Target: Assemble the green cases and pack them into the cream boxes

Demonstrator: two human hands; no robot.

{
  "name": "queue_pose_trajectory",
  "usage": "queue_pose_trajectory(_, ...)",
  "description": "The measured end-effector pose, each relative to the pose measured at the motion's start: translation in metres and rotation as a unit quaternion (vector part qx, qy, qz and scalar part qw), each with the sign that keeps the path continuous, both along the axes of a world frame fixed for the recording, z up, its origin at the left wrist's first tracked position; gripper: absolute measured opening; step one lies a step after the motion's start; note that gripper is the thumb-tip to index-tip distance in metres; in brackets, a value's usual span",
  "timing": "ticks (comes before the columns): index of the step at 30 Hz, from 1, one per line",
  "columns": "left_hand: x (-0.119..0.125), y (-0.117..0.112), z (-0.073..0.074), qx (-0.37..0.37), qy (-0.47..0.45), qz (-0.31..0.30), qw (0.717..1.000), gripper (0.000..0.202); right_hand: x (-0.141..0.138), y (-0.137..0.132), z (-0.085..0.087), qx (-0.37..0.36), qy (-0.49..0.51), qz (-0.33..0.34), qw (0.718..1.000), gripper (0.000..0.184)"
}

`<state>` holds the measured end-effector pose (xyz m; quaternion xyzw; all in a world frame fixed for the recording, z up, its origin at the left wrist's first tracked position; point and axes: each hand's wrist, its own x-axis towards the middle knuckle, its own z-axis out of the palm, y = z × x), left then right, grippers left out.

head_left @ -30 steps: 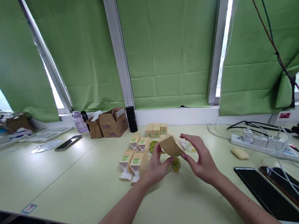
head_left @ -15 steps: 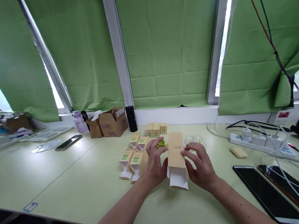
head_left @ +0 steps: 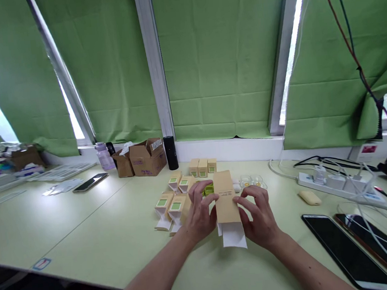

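Note:
A tall tan carton (head_left: 227, 203) with its white bottom flaps hanging open is held upright above the table, between both my hands. My left hand (head_left: 199, 215) grips its left edge with thumb and fingers. On the right edge, the fingers of my right hand (head_left: 260, 216) are curled around it. Just behind the carton lie small green jars (head_left: 208, 189) and clear lids (head_left: 252, 181). Several unfolded tan cartons with green labels (head_left: 172, 206) lie left of my hands, and three closed small boxes (head_left: 202, 167) stand behind them.
A pale green table (head_left: 94, 223) runs under green blinds. At back left stand brown cardboard boxes (head_left: 147, 157), a black cylinder (head_left: 170, 152), a purple bottle (head_left: 104, 157) and a phone (head_left: 90, 182). On the right lie a power strip (head_left: 337, 183) with cables, a yellow eraser-like block (head_left: 310, 197) and two dark tablets (head_left: 347, 251).
The carton went from tilted and folded in my fingers to upright and stretched out long, with white flaps hanging below. Both hands moved down and closed on its sides.

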<state>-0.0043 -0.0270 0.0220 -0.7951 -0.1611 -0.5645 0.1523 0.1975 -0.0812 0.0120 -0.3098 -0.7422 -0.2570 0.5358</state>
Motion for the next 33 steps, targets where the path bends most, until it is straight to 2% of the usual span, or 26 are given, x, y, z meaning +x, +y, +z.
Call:
queue_pose_trajectory(4, -0.001, 0.0, 0.001, -0.005, 0.007, -0.009, 1.0, 0.045, -0.001, -0.002, 0.002, -0.015, 0.046, 0.004, 0.999, 0.068)
queue_pose_trajectory(7, -0.002, -0.002, 0.003, -0.028, 0.013, -0.039, 0.999, 0.046, -0.003, -0.003, 0.004, -0.027, 0.063, 0.012, 0.998, 0.068)
queue_pose_trajectory(10, -0.004, -0.001, 0.004, -0.072, 0.014, -0.11, 0.991, 0.058, -0.005, -0.004, 0.005, -0.036, 0.067, 0.022, 0.997, 0.069)
queue_pose_trajectory(13, -0.004, 0.001, 0.001, -0.142, -0.015, -0.19, 0.971, 0.066, -0.006, -0.005, 0.005, -0.045, 0.078, 0.029, 0.996, 0.067)
queue_pose_trajectory(16, -0.002, 0.004, -0.007, -0.269, -0.09, -0.204, 0.937, 0.054, -0.006, -0.006, 0.005, -0.054, 0.092, 0.032, 0.994, 0.064)
queue_pose_trajectory(19, -0.001, 0.008, -0.014, -0.404, -0.163, -0.235, 0.869, 0.044, -0.007, -0.006, 0.004, -0.066, 0.096, 0.033, 0.993, 0.061)
queue_pose_trajectory(21, 0.0, 0.009, -0.014, -0.434, -0.193, -0.279, 0.835, 0.047, -0.007, -0.006, 0.003, -0.074, 0.099, 0.033, 0.992, 0.059)
queue_pose_trajectory(25, 0.002, 0.007, -0.003, -0.468, -0.199, -0.329, 0.796, 0.049, -0.008, -0.004, 0.001, -0.107, 0.115, 0.047, 0.986, 0.054)
queue_pose_trajectory(30, 0.004, 0.001, 0.003, -0.521, -0.199, -0.354, 0.751, 0.07, -0.007, -0.001, 0.0, -0.154, 0.134, 0.072, 0.976, 0.049)
queue_pose_trajectory(33, 0.007, -0.001, 0.004, -0.537, -0.195, -0.36, 0.738, 0.065, -0.007, 0.0, -0.001, -0.173, 0.127, 0.075, 0.974, 0.05)
